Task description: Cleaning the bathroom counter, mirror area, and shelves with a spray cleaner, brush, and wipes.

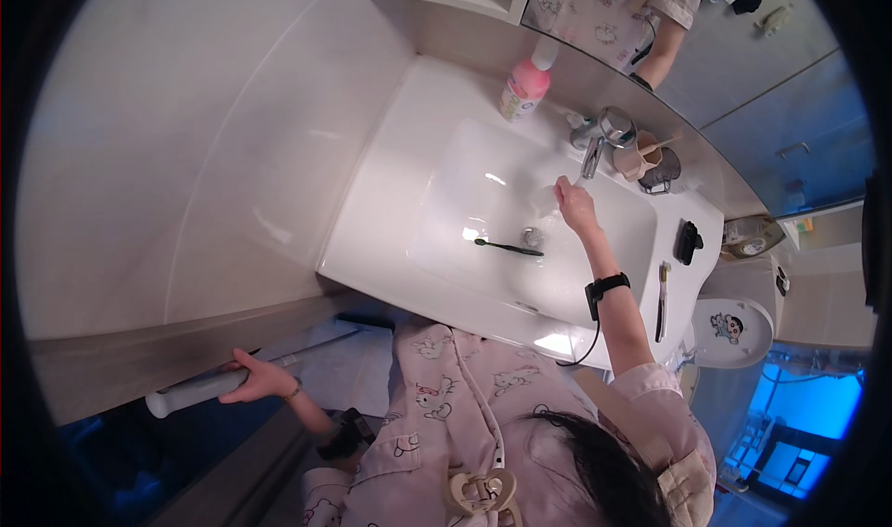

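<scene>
My right hand (577, 205) is over the white washbasin (376, 213), just below the spout of the chrome faucet (592, 154). Its fingers are curled together; a blurred pale shape shows beside the fingertips, and I cannot tell whether the hand holds it. In the basin a dark toothbrush (512, 248) lies beside the round metal drain (532, 237). Away to the lower left, my left hand (256, 380) grips a white cylindrical handle (191, 393) next to the wall's lower edge. A long thin rod extends on the other side of this hand.
A pink pump bottle (525, 91) stands on the basin's back rim. Right of the faucet are a beige cup (635, 157) and a dark cup (660, 171). A black object (688, 242) and another brush (663, 300) lie on the right rim, near the toilet lid (732, 332).
</scene>
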`<state>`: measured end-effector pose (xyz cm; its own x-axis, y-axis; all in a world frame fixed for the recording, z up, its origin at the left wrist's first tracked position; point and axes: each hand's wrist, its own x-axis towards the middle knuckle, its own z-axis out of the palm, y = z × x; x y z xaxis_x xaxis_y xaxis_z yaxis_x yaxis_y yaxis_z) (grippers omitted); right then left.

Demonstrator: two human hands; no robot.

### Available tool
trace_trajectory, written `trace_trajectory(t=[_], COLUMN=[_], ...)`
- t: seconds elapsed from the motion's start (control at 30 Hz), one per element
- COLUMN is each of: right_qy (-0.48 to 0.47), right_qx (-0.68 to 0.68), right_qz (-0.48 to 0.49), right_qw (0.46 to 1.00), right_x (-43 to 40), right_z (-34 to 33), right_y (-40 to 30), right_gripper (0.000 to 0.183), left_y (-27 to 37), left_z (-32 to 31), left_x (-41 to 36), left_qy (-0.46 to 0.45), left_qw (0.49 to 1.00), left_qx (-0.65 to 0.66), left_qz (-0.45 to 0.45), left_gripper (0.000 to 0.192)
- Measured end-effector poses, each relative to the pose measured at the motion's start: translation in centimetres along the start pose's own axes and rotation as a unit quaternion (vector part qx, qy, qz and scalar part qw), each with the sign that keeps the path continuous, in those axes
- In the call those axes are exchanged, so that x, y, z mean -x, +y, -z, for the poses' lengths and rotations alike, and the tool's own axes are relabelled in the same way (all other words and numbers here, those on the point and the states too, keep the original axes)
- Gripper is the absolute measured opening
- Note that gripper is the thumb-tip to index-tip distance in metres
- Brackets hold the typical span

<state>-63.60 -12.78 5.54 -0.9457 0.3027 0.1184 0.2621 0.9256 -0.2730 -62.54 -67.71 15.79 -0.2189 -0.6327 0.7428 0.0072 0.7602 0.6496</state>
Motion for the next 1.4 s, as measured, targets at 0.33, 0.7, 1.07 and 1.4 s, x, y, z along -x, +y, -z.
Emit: trace_trajectory(t=[0.33,0.7,1.07,1.4], right_qy=[0.065,-0.033,-0.024,0.068], right_qx=[0.031,-0.564,-0.579,-0.157], right_qz=[0.047,-0.348,-0.092,0.348], right_qw=[0.996,0.748,0.809,0.922], right_x=[-0.2,-0.4,-5.0,-3.2], right_z=[-1.6,-0.8,-1.1,-8.1], right_y=[1.2,-4.9,-21.4,-25.8], right_gripper=[0.011,0.015,0.012,0.019], left_y=[-0.4,-0.3,0.0,-1.0], left_z=[0.0,-0.4,-0.4,-0.4], left_x=[-0.1,-0.1,0.2,0.4], left_qy=[-0.01,-0.018,-0.012,0.011], left_qw=[0.999,0.996,0.996,0.994], left_qx=[0.047,0.078,0.088,0.105], left_qz=[0.001,-0.025,-0.002,0.009], left_gripper=[0.04,0.043,0.044,0.039])
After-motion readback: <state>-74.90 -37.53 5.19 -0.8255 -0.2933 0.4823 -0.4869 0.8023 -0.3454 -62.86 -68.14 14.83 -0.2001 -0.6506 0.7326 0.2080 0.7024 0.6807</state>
